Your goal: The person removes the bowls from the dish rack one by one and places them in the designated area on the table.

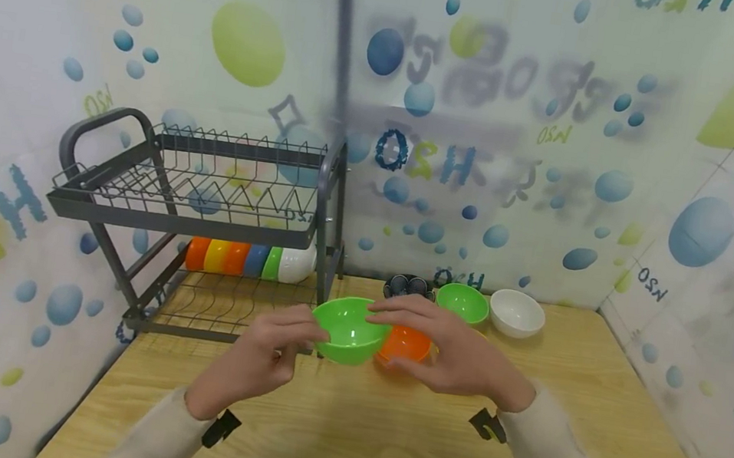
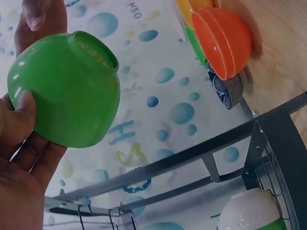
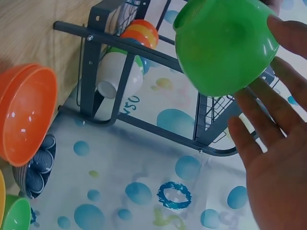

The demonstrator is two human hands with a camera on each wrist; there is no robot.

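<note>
Pinch at one side only: left hand [image 1: 257, 350] grasps the green bowl [image 1: 350, 335] by its left edge, thumb on the outer wall. Right hand [image 1: 454, 351] is not clenched — fingers extended at the opposite rim; cannot tell whether they bear any weight. Bowl is held aloft over the table [image 1: 340, 434], mouth up, in front of the orange bowls [image 1: 403, 344] and just right of the dish rack [image 1: 182, 225] as seen from the head. Likely failure: smooth, glossy wall slipping from the pinch, or the bowl rolling about it if the right fingers push unevenly. Second risk — a swing leftward could knock the rack's near corner upright.
</note>
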